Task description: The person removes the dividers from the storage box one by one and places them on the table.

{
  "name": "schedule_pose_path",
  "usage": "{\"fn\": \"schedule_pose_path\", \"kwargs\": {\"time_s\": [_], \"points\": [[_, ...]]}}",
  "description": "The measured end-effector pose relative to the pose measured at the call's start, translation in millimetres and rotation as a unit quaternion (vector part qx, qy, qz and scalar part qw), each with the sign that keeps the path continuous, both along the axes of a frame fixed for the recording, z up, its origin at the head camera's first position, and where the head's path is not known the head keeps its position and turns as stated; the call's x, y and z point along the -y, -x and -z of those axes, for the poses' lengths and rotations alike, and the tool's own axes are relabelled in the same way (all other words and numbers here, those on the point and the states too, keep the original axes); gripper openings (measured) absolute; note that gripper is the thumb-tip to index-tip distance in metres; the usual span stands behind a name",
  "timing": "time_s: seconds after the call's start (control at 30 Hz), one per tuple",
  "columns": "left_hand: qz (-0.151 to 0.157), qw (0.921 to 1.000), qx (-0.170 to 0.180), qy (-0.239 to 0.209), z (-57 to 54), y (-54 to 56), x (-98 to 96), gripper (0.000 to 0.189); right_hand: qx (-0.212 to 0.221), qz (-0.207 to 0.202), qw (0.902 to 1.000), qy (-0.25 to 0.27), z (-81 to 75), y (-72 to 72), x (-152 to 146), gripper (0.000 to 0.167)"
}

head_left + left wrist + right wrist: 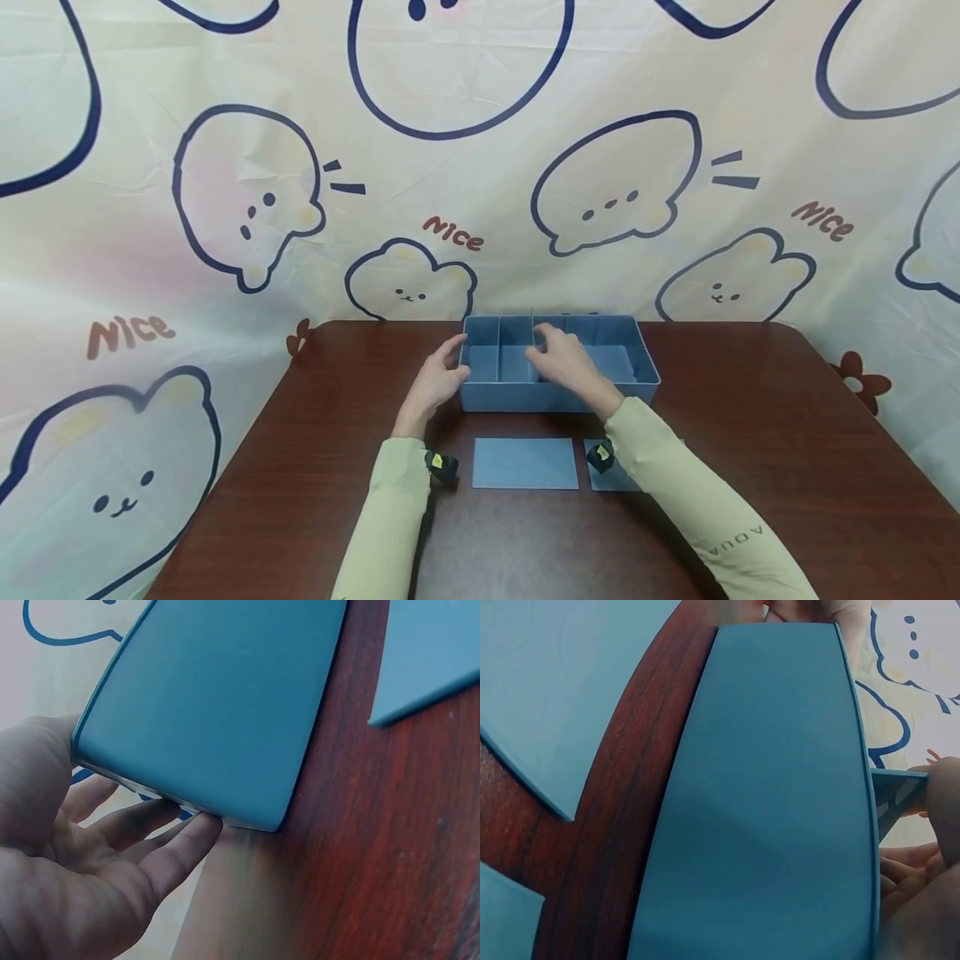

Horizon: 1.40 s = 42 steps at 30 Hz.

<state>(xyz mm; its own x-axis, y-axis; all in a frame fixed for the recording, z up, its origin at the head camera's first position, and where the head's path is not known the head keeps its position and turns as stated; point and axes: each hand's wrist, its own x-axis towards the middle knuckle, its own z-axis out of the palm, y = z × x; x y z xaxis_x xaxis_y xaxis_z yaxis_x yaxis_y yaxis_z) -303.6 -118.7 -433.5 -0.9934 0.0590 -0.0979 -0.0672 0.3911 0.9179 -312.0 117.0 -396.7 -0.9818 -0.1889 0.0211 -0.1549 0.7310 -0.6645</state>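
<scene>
A long blue box (558,398) with dividers inside stands at the far side of the table. My left hand (435,382) holds its left end, fingers against the outer end wall (169,796) and thumb at the top rim. Over the middle of the box, my right hand (567,360) pinches a thin blue divider (533,321). Part of this divider (892,780) sticks up past the rim in the right wrist view; its lower part is hidden behind the front wall (772,787).
Two flat blue panels lie on the brown table (285,500) in front of the box. The left panel (525,463) is in full view, while the right panel (617,479) is partly covered by the right sleeve. A printed cloth (495,192) hangs behind the table.
</scene>
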Motion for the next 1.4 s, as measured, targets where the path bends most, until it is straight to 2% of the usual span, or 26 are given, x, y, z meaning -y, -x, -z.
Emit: {"fn": "schedule_pose_path", "kwargs": {"time_s": [0.4,0.63,0.87,1.4], "points": [[0.000,1.0000,0.007,0.000,-1.4,-0.8,-0.3,0.062,-0.008,-0.001,0.9999,-0.014,-6.4,-0.8,1,0.061],[0.000,1.0000,0.000,0.000,1.3,1.1,-0.9,0.062,-0.019,0.001,0.9997,-0.015,-12.0,-4.1,1,0.059],[0.002,1.0000,0.001,-0.001,0.5,0.3,0.0,0.061,-0.002,0.000,1.0000,-0.008,-16.9,-5.1,2,0.060],[0.003,1.0000,-0.005,0.002,1.9,0.5,1.1,0.062,0.000,0.004,0.9999,-0.013,-21.8,-4.2,2,0.062]]}}
